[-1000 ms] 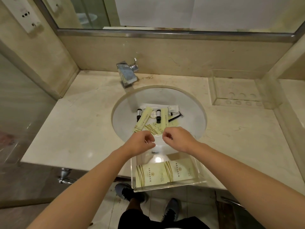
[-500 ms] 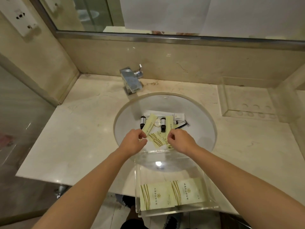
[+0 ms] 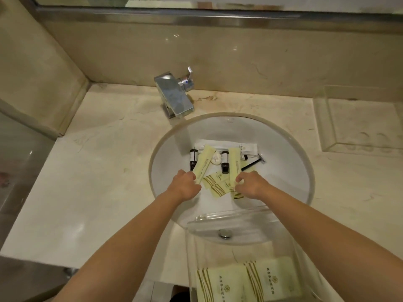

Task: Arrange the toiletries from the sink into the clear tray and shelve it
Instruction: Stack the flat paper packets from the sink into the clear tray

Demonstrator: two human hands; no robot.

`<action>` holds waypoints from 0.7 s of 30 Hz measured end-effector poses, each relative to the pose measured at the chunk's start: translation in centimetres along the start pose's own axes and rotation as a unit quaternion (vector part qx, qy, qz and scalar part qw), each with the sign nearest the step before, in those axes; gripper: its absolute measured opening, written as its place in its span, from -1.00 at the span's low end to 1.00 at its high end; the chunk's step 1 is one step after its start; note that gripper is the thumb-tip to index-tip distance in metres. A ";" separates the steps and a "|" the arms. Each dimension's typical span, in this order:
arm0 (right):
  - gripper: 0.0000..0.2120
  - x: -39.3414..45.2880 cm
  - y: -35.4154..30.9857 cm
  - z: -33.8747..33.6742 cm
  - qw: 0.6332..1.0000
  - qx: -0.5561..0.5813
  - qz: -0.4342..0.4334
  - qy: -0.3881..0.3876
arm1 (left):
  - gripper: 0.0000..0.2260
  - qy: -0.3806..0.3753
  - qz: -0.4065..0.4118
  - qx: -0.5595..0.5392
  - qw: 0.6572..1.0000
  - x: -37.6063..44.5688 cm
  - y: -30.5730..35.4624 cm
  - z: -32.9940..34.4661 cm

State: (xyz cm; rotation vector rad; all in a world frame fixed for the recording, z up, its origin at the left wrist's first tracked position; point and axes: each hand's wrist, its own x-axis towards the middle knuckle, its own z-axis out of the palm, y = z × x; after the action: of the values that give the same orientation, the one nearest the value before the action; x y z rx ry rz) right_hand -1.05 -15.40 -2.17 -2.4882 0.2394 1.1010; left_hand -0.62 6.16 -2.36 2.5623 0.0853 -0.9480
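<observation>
Toiletries lie in the white sink (image 3: 283,171): long pale-yellow packets (image 3: 204,163), flat yellow sachets (image 3: 214,184), two small dark bottles (image 3: 224,162), a round soap (image 3: 216,159), a black razor (image 3: 254,163) and a white packet (image 3: 246,147). My left hand (image 3: 185,185) pinches the near end of the left long packet. My right hand (image 3: 250,184) closes its fingers on the near end of the right long packet (image 3: 235,166). The clear tray (image 3: 192,247) sits at the counter's front edge with two yellow packets (image 3: 250,280) in it.
A chrome faucet (image 3: 174,94) stands behind the basin. Another clear tray (image 3: 357,125) rests at the back right of the marble counter (image 3: 98,171). A mirror runs along the wall above. The sink drain (image 3: 225,233) shows through the near tray.
Both hands have moved from above the clear tray forward into the basin and closed on the long yellow packets. The camera has tilted closer to the sink.
</observation>
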 end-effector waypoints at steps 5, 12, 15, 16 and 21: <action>-0.50 1.7 0.4 0.9 0.998 0.002 0.018 -0.058 | -0.56 -0.035 0.000 0.052 0.998 2.2 -0.1 1.4; -0.51 3.7 -0.4 1.0 0.994 -0.065 0.019 -0.088 | -0.67 -0.011 0.008 0.027 1.000 3.7 -0.1 2.3; -0.58 4.1 -1.0 1.1 0.995 -0.072 0.034 -0.059 | -0.74 -0.013 0.016 -0.012 1.000 3.7 -0.3 2.2; -0.62 4.3 -1.2 1.2 0.997 -0.058 0.039 -0.037 | -0.74 -0.015 0.017 -0.021 1.000 3.6 -0.4 2.1; -0.82 3.9 -2.0 1.1 0.997 0.010 0.052 0.047 | -0.85 0.017 0.019 -0.091 0.995 2.3 -0.6 1.5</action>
State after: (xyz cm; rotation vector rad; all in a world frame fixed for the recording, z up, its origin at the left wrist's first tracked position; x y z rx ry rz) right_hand 1.48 -13.10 -5.08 -2.5381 0.4091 1.0171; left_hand 0.07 5.90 -5.03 2.4034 0.1261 -0.8423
